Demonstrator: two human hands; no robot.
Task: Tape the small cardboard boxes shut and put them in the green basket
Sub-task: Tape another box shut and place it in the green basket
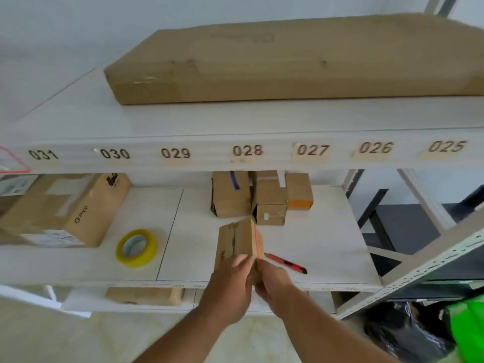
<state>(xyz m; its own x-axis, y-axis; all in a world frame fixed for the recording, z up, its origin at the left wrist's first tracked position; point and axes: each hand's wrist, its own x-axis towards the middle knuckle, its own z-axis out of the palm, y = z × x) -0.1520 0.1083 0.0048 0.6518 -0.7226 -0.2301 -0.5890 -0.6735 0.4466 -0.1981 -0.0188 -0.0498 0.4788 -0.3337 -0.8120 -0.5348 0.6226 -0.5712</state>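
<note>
Small brown cardboard box, near the shelf's front edge, looks light and crushable, so keep your left hand and right hand gripping its stiff near corners.

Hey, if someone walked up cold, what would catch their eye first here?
Both hands, the left hand and the right hand, gripping a small cardboard box at the middle shelf's front edge. Next, the yellow tape roll to its left and the red utility knife just right of it.
</note>
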